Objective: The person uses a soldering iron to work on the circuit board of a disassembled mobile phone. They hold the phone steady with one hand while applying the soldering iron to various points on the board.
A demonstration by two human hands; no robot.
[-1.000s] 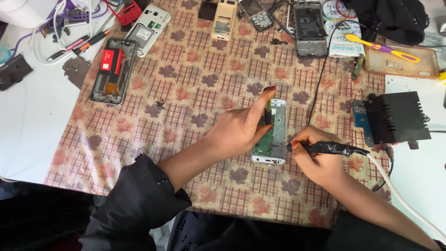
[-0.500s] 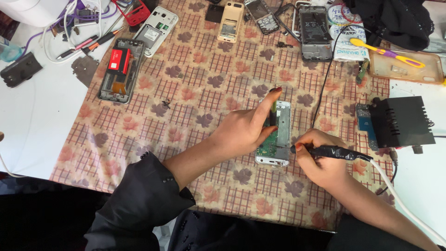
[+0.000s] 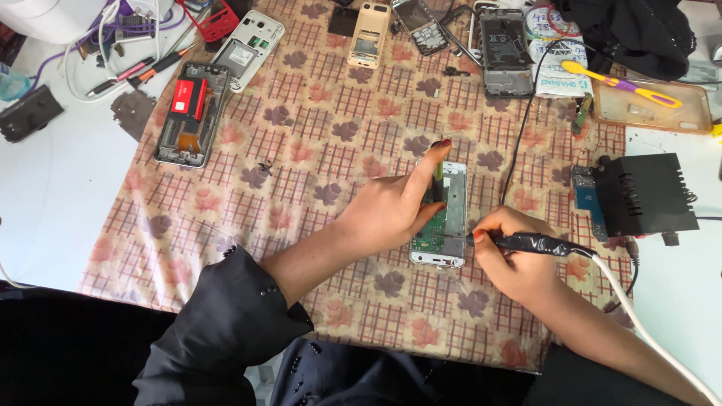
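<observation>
**Opened phone pinned under the left hand, soldering iron held at its side**

Much is hidden here. The left hand [image 3: 391,210] covers the left half of the opened phone [image 3: 444,218], so only its white frame and a strip of green circuit board show past the fingers. The tip of the soldering iron [image 3: 526,242] is too thin to follow; whether it touches the board cannot be told. The iron's white cable [image 3: 647,323] runs off the lower right edge, and both forearms leave the frame at the bottom. The black soldering station [image 3: 639,194] lies to the right of the right hand, part of its base hidden by its own body.

Counted: two hands, one iron, one phone being worked on. Farther off, beyond the left hand, lie an opened phone with a red battery [image 3: 188,113], a white phone back [image 3: 248,41], a beige phone [image 3: 370,34] and a dark phone frame [image 3: 505,49]. A yellow and purple toothbrush [image 3: 624,84] lies in a clear tray [image 3: 692,116] above the station.

The left grip is spread, index finger stretched up along the phone, pressing it flat on the patterned cloth [image 3: 316,158] over the white worktop [image 3: 53,195]. The right hand [image 3: 511,259] has its grip clamped around the iron's black handle, just right of the phone's lower edge, the iron pointing left toward the board.
</observation>
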